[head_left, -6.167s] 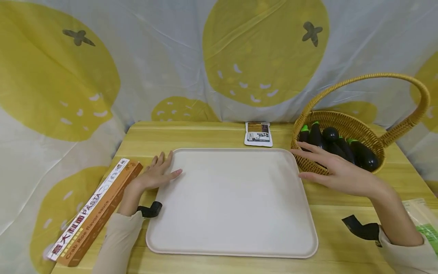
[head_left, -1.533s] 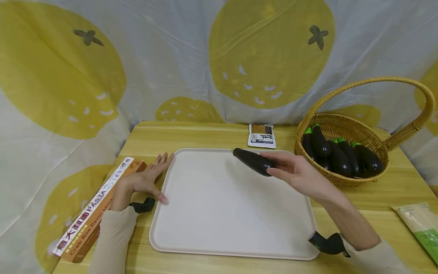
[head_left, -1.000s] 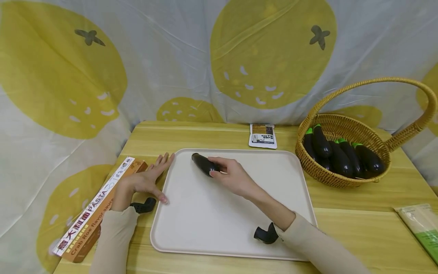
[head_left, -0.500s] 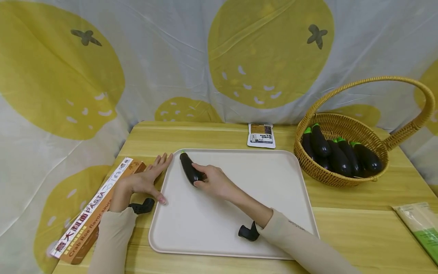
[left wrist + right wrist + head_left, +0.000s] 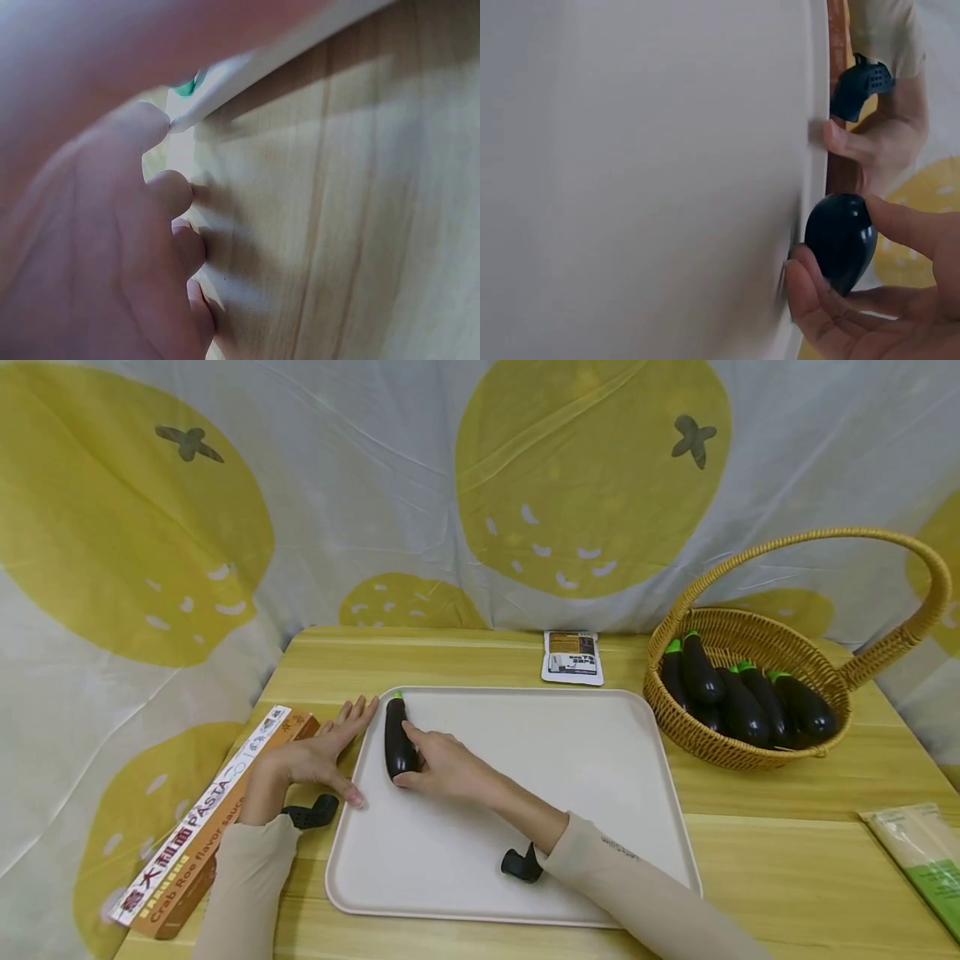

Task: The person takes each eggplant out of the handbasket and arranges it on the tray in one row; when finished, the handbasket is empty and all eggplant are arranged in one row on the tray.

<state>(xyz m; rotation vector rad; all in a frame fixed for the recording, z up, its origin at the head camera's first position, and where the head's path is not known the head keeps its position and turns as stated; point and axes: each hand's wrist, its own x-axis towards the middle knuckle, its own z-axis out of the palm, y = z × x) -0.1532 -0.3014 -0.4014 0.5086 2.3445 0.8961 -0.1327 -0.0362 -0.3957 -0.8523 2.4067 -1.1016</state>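
My right hand (image 5: 446,767) grips a dark eggplant (image 5: 399,739) by its fat lower part, at the left end of the white tray (image 5: 525,827). Its green stem points toward the tray's far left corner. In the right wrist view the rounded end of the eggplant (image 5: 841,238) sits between thumb and fingers, close to the tray surface; whether it touches is hard to tell. My left hand (image 5: 318,758) rests at the tray's left edge with fingers spread, the thumb on the rim. The left wrist view shows its fingertips (image 5: 171,191) beside the tray's side, over the wood.
A wicker basket (image 5: 750,760) with a tall handle holds several eggplants (image 5: 765,702) at the right. Behind the tray lies a small pouch (image 5: 572,657). A long pasta box (image 5: 202,827) lies under the left forearm's side, and a green-and-clear packet (image 5: 918,860) at the right edge.
My right hand took an eggplant from the basket, carried it left across the tray and lowered it, turning it to point away from me. My left hand shifted slightly at the left edge.
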